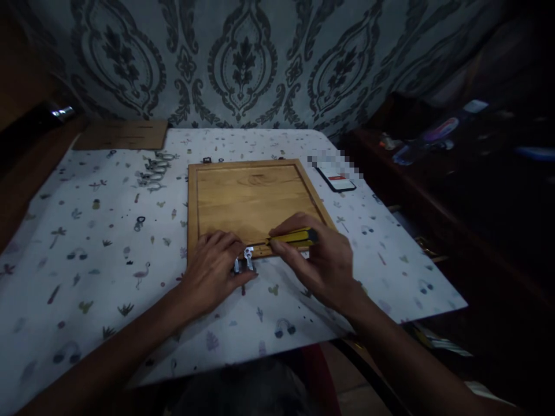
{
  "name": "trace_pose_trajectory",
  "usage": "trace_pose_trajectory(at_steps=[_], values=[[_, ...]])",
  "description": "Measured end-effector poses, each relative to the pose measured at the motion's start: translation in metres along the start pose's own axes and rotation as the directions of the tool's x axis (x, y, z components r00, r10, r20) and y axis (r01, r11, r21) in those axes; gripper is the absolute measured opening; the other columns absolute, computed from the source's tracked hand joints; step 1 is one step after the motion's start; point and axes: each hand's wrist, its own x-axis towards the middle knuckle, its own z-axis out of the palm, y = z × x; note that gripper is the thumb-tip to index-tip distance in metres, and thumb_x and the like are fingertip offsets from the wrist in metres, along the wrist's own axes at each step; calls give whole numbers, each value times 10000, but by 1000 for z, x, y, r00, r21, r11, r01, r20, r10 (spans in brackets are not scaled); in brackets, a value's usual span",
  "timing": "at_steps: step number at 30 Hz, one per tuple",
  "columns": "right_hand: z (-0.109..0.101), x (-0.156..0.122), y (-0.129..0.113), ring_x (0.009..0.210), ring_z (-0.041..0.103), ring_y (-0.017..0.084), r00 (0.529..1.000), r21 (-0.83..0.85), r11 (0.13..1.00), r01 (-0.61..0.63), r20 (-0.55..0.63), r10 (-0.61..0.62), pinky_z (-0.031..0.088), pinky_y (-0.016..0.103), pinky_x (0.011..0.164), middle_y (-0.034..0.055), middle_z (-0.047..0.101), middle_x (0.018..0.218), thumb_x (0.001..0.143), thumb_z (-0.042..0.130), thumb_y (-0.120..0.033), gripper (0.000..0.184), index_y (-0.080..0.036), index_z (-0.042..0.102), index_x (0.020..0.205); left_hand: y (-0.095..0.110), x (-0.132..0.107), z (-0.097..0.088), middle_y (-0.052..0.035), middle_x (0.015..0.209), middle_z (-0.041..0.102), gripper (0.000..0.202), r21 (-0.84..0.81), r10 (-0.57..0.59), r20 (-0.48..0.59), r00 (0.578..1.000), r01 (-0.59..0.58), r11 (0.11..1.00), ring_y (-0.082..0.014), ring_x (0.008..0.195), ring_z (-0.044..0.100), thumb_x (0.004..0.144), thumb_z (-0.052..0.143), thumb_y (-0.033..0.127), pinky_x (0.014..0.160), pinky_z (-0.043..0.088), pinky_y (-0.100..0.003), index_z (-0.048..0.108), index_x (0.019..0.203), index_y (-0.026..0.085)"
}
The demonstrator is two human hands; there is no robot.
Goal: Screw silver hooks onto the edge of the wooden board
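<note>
A flat wooden panel with a raised frame lies on the table. At its near edge sits a small silver metal hinge. My left hand is closed around the hinge and panel edge, fingers on top and thumb below. In my right hand is a yellow and black screwdriver, held nearly level and pointing left. Its thin shaft reaches toward the hinge; whether the tip touches it I cannot tell.
Several metal hinges lie at the back left, and a small dark metal piece is nearer. Cardboard rests at the far left corner. A phone lies right of the panel. Beyond the printed tablecloth lies a plastic bottle.
</note>
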Motion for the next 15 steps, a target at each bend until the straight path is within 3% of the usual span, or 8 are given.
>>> trace_pose_trajectory(at_steps=[2, 4, 8, 15], values=[[-5, -2, -2, 692, 626, 144, 998, 27, 998, -49, -32, 50, 483, 260, 627, 26, 636, 781, 911, 589, -220, 46, -179, 588, 889, 0, 0, 0, -56, 1119, 656, 347, -3, 13, -9, 1000, -13, 1000, -268, 1025, 586, 828, 682, 446, 885, 445, -463, 633, 1071, 203], [-8, -3, -2, 687, 626, 144, 998, 68, 995, -67, 10, 66, 484, 264, 618, 29, 640, 781, 912, 574, -203, 38, -177, 595, 894, 0, 0, 0, -58, 1116, 657, 361, -8, 13, -9, 1000, -13, 1000, -272, 1028, 585, 818, 696, 439, 881, 444, -462, 630, 1078, 198], [-8, -5, 1, 725, 633, 155, 995, 127, 991, -47, 90, 35, 498, 281, 633, 44, 649, 803, 912, 563, -178, 37, -174, 594, 931, 0, 0, 0, -52, 1105, 658, 377, -16, -5, -2, 1000, 5, 1000, -274, 1025, 576, 801, 714, 440, 881, 438, -461, 613, 1075, 202], [-6, -6, 6, 730, 635, 162, 994, 157, 987, -35, 109, 18, 504, 289, 639, 56, 648, 815, 902, 578, -168, 62, -159, 585, 962, 1, 0, 0, -50, 1096, 654, 363, -20, -19, 1, 1000, 19, 1000, -273, 1027, 563, 793, 730, 413, 886, 435, -466, 617, 1061, 196]])
